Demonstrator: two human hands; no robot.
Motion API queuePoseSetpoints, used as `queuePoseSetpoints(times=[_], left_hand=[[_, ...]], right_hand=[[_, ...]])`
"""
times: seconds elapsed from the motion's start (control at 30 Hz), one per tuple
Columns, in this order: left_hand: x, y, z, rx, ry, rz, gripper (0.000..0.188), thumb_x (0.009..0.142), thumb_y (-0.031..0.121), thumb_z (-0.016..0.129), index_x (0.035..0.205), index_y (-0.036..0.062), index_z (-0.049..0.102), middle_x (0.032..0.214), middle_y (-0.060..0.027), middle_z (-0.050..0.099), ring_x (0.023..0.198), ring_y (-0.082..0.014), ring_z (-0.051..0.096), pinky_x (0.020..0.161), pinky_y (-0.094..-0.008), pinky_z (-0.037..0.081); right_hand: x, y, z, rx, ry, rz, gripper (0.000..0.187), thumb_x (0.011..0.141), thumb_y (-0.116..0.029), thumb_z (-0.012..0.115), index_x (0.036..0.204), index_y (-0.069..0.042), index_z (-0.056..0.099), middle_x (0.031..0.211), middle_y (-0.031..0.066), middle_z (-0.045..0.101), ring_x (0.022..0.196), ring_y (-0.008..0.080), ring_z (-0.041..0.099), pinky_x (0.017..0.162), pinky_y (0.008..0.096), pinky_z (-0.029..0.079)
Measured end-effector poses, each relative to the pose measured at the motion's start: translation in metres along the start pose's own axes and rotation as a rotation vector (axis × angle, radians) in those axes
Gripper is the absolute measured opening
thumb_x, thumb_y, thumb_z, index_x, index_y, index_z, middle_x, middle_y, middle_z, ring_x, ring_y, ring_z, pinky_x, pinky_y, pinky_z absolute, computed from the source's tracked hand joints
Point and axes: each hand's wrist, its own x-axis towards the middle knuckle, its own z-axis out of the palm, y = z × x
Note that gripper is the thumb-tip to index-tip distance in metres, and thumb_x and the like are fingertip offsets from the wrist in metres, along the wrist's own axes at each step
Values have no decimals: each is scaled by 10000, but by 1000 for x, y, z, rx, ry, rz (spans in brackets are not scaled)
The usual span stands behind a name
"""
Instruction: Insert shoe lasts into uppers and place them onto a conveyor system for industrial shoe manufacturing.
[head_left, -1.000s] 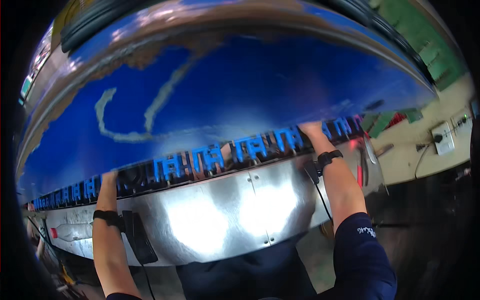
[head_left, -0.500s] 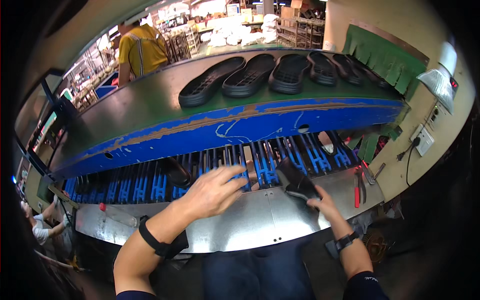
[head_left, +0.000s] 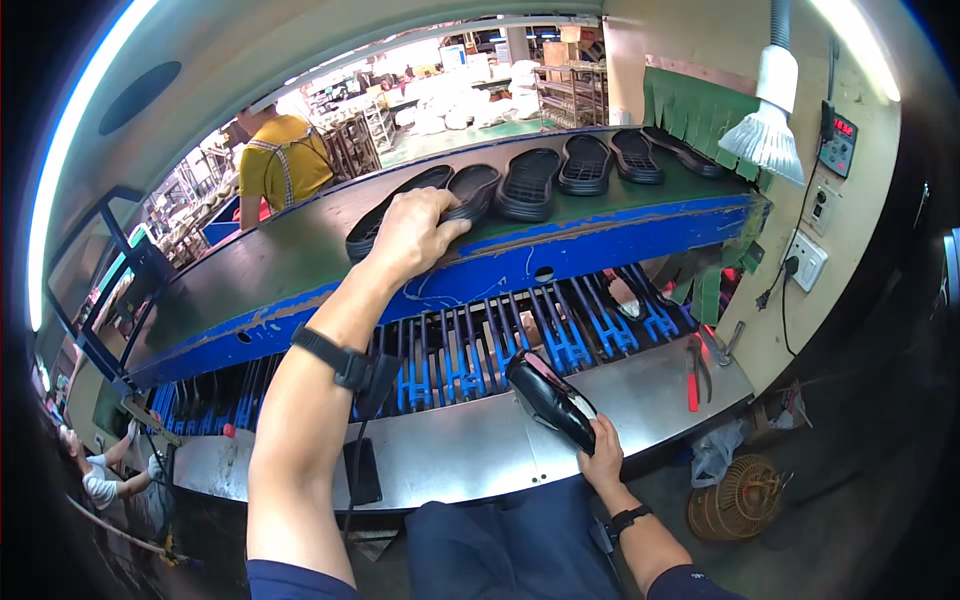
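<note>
My left hand (head_left: 410,232) reaches over the raised green belt, its fingers closed round the near end of a black shoe sole (head_left: 474,184). Part of that sole is hidden under the hand. To its left lies another black sole (head_left: 368,225), partly covered by my wrist and fingers. Low over the metal ledge, my right hand (head_left: 602,455) grips one end of a glossy black shoe upper (head_left: 550,398), tilted with its toe pointing up and left. A pale patch shows along its upper side.
Several more soles (head_left: 527,184) stand in a row on the belt. Below runs a rack of blue rods (head_left: 470,350). Red-handled pliers (head_left: 693,375) lie on the metal ledge (head_left: 440,470). A lamp (head_left: 770,110) hangs at right. A person in yellow (head_left: 285,165) is beyond the belt.
My left hand has moved up from above the ledge onto the sole. The shoe upper in my right hand has come nearer and turned, showing its glossy side. The view has shifted.
</note>
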Motion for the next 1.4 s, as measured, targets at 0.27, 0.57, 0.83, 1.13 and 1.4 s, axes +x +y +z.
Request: queuePoseSetpoints(times=[0.27, 0.57, 0.83, 1.13, 1.4], left_hand=[[-230, 189, -85, -114, -444, 235, 274, 747, 249, 804, 855, 77, 620, 700, -94, 604, 656, -321, 619, 607, -439, 507], [-495, 215, 68, -905, -547, -715, 273, 935, 224, 685, 1112, 21, 641, 839, -170, 697, 721, -342, 686, 681, -382, 565], [-520, 39, 139, -667, 315, -1200, 521, 869, 235, 759, 1264, -54, 578, 1136, -162, 636, 1042, -265, 616, 871, -363, 497], [-437, 98, 36, -2252, 194, -673, 632, 950, 326, 599, 1421, -63, 437, 1456, -323, 453, 1403, -433, 413, 1122, -538, 414], [-427, 130, 15, -2215, 187, -832, 901, 985, 723, 191, 1446, -3, 457, 1336, -263, 571, 1324, -491, 476, 1053, -614, 453]], right_hand=[[76, -9, -63, -235, -362, 61, 616, 728, -180, 783, 1285, -59, 549, 1063, 205, 685, 960, 401, 664, 835, 494, 539], [136, -179, -207, 484, -347, 50, 322, 825, -201, 775, 1066, -5, 690, 985, 89, 721, 918, 142, 672, 835, 300, 534], [4, -158, -137, 939, -762, 513, 308, 891, -209, 737, 1105, 7, 686, 1036, 43, 685, 969, 109, 602, 907, 282, 474], [-128, -142, -154, 1606, -682, 1195, 665, 978, -496, 583, 1414, -2, 492, 1365, 132, 593, 1243, 241, 581, 1082, 405, 453], [-96, -147, -176, 1713, -933, 1140, 709, 914, -484, 695, 1394, 3, 505, 1346, 113, 604, 1225, 239, 592, 1082, 411, 457]])
